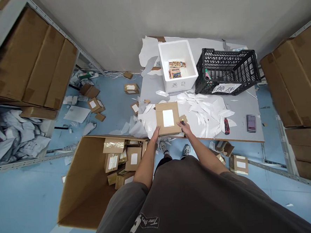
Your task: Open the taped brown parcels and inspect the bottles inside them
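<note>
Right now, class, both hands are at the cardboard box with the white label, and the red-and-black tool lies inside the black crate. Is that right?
Not quite. The head view shows the red-and-black tool lying on the table, outside the black crate. The left hand and right hand are indeed at the cardboard box with the white label.

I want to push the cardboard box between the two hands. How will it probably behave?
The box should stay stiff, since its edges look straight. With its flat sides and square corners, it is unlikely to roll. It might slide rather easily if loose paper, like that beside it, lies underneath. Its weight I cannot judge, because the contents are hidden.
</note>
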Tool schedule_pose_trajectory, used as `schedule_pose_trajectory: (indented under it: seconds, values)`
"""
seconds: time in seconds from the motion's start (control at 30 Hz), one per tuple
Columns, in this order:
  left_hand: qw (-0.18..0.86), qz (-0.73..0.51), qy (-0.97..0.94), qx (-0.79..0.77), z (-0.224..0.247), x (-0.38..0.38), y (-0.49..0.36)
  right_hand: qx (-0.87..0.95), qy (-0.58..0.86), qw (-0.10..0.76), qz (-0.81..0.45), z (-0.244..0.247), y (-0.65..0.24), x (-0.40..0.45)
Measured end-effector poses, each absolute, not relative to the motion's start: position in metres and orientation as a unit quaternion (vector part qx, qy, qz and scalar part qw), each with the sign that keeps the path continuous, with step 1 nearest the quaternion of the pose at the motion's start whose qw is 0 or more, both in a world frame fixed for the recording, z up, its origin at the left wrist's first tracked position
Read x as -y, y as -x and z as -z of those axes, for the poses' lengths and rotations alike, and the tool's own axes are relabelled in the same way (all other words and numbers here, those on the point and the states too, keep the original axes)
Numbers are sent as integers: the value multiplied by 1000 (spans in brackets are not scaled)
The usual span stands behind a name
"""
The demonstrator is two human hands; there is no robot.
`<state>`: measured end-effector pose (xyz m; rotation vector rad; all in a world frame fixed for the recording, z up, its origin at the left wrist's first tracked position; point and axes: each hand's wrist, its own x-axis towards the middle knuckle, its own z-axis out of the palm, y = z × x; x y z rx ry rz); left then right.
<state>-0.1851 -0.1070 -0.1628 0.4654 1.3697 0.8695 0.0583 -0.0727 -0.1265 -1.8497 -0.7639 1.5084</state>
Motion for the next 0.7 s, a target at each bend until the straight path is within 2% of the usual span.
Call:
schedule_pose_trajectory:
  seconds: [0.17,0.3,0.37,0.5,0.57,0.7]
  values:
    - [731,-454,-135,-491,164,112,176,324,665,387,-550,109,-60,72]
    - [748,-487,-56,-448,158,104,148,386,606,406,-565,77,-70,46]
    - [726,-474,-59,-495,154,97,127,419,592,395,-564,64,-70,32]
    - [619,-298,-134,-714,148,94,99,431,607,335,-578,58,-61,24]
    - [583,-244,-154,-760,145,100,103,404,607,309,-611,62,-55,30]
    - [511,-217,-200,-807,129,103,146,361,585,295,-664,68,-50,42]
